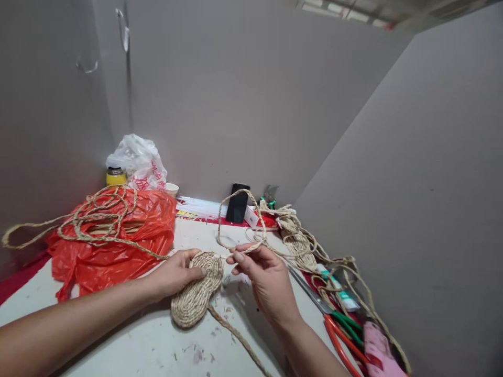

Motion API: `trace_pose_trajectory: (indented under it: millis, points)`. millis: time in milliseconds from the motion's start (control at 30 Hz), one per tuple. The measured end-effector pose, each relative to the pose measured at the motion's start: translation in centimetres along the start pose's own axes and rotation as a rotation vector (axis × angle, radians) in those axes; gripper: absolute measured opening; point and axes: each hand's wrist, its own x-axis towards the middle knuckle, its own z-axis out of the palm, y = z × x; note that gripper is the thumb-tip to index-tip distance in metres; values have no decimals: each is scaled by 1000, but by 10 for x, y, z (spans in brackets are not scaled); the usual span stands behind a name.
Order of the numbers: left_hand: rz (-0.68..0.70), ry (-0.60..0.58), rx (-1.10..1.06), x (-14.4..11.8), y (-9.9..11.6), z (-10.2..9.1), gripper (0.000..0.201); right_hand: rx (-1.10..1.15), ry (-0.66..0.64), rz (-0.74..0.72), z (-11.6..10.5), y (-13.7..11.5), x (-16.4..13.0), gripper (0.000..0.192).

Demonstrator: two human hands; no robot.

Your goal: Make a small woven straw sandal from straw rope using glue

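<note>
Two hands work at the lower middle of the frame, over a pale surface point(165, 340) littered with fibre scraps. One woven oval mat point(196, 293) of coiled straw cord lies there, its upper end raised. The left hand point(173, 275) holds that upper end, its fingers point(198, 272) closed over the rim with the thumb on top, so the mat runs down and away from them toward the bottom of the frame. Just right of it, the right hand point(267, 277) pinches one loose cord point(239, 222) between thumb and forefinger; the cord loops upward behind the hand and seems to join the mat's edge, though the meeting point is hard to make out.

At the left lies one red plastic bag point(118, 246) with a tangle of cord on it, and behind it one white bag point(137, 159) and one yellow jar point(116, 177). One black phone point(238, 203) leans against the back wall. At the lower right are a pair of red-handled scissors point(338, 335) and another heap of cord point(298, 238).
</note>
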Motion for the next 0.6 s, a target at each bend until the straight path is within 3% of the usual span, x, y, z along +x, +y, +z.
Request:
trace_pose_trajectory:
  millis: [167,400,500,600]
  points:
    - [-58,-11,-19,-7,3,7,21,-179,46,-153,9,11,-10,6]
    - [-47,-70,-59,-8,1,8,19,-384,-85,-447,8,18,-13,13]
    - [1,-36,48,-6,1,7,22,-487,-84,-455,4,11,-11,10]
    - [57,-8,214,-6,-1,4,20,-569,-174,-374,-1,-1,-8,8]
